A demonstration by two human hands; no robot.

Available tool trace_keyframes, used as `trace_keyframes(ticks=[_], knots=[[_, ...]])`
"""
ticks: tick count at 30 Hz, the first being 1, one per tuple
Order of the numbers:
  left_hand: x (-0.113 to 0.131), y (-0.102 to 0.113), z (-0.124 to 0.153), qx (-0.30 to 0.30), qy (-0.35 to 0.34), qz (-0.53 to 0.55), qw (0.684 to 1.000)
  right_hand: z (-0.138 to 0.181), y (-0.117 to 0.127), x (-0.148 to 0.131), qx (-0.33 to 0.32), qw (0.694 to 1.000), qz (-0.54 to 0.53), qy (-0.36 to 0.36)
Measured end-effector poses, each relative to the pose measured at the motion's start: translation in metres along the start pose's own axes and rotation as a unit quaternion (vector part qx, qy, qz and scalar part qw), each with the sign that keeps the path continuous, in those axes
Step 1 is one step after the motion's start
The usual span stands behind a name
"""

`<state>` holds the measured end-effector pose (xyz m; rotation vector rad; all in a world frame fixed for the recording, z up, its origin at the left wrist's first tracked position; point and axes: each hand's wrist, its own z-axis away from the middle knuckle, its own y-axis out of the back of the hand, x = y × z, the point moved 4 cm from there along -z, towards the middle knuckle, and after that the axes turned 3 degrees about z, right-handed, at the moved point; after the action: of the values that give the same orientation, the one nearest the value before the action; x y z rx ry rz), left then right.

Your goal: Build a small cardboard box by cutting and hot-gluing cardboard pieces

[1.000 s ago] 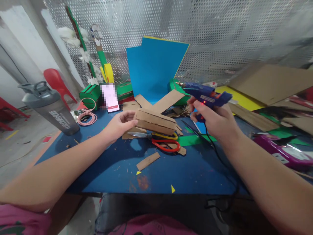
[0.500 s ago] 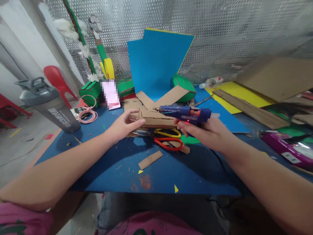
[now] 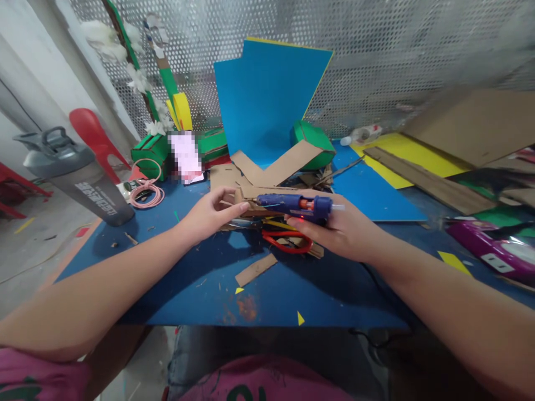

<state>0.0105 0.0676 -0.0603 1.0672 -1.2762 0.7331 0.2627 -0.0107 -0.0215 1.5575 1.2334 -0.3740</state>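
My right hand [image 3: 340, 231] grips a blue glue gun [image 3: 292, 204] with its nozzle pointing left onto a folded cardboard piece [image 3: 251, 201]. The gun's red light is lit. My left hand [image 3: 209, 214] pinches the left end of that cardboard piece and holds it on the blue table [image 3: 317, 289]. Red and yellow scissors [image 3: 288, 240] lie just under the glue gun, partly hidden by my right hand.
A grey shaker bottle [image 3: 79, 178] stands at the left edge. A phone [image 3: 184, 157], pink cable [image 3: 148, 192], green boxes [image 3: 152, 153] and a blue board [image 3: 267, 100] stand behind. A cardboard strip [image 3: 256, 269] lies near. Cardboard sheets [image 3: 472, 133] and a purple object [image 3: 489, 248] fill the right.
My right hand lowered the glue gun from up at the right, leftward and down, until its nozzle reached the cardboard piece. My left hand kept hold of the cardboard.
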Motion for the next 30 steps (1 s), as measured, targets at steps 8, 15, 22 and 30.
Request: trace_keyframes(ticks=[8,15,22,30], knots=[[0.000,-0.001,0.002,-0.015,0.019,-0.017,1.000,0.000,-0.005,0.006,-0.006,1.000,0.002,0.007],[0.004,-0.003,0.004,-0.026,0.027,-0.021,0.999,0.000,-0.006,0.009,-0.011,0.997,0.052,0.046],[0.002,0.000,0.002,-0.020,0.024,-0.028,0.999,0.000,-0.002,0.006,-0.014,0.996,0.073,0.045],[0.005,0.001,0.002,-0.008,0.047,-0.032,0.998,-0.005,0.007,0.004,-0.028,0.996,0.087,0.014]])
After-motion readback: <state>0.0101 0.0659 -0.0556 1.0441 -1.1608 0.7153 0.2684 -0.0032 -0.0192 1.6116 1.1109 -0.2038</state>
